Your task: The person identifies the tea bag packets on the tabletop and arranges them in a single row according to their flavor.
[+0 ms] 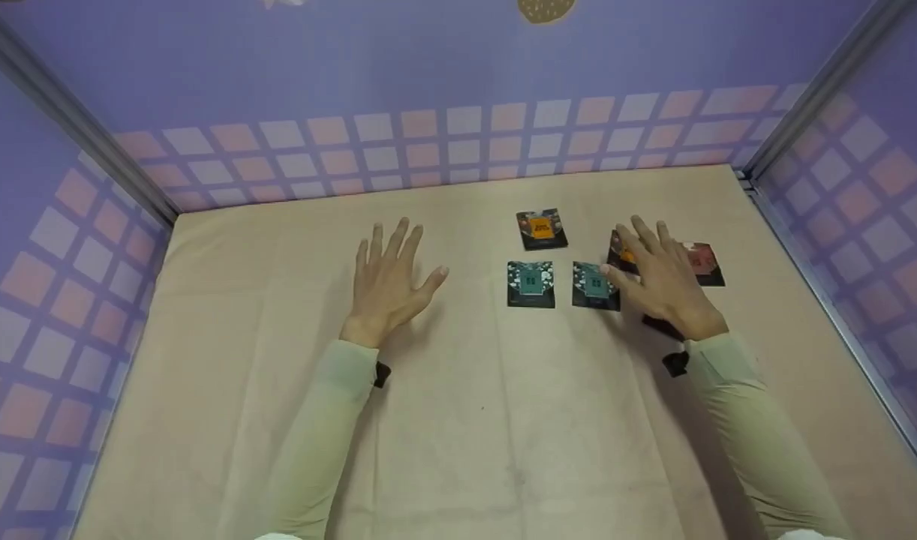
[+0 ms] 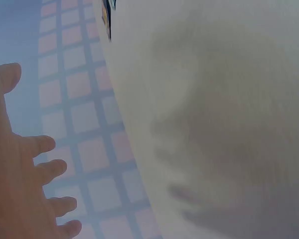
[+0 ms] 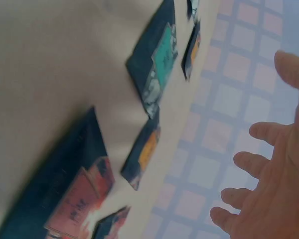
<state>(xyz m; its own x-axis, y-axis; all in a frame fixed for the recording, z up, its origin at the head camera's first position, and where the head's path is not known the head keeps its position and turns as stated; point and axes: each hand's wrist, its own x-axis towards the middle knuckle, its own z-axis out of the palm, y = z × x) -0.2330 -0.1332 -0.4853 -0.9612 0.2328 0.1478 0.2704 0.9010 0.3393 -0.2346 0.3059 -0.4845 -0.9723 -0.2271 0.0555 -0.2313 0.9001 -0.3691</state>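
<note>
pale sleeves [image 1: 320, 442] come closest, over a cloth [image 1: 436, 450]. the left hand [image 1: 387, 289] hovers with fingers spread, holding nothing; the right hand [image 1: 662, 281], likewise spread and unladen, hangs above some packets. two green packets [image 1: 531, 285] lie nearer than two orange packets [image 1: 542, 229], with red packets [image 1: 705, 262] farther right. they look light, thin, stiffish, perhaps slick; best pinched by opposite edges.

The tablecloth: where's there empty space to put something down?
The tablecloth is bare left of the left hand, and between the left sleeve and right sleeve, nearer than the teal packets. It's crowded around the right hand, with orange packets and red packets close by.
</note>
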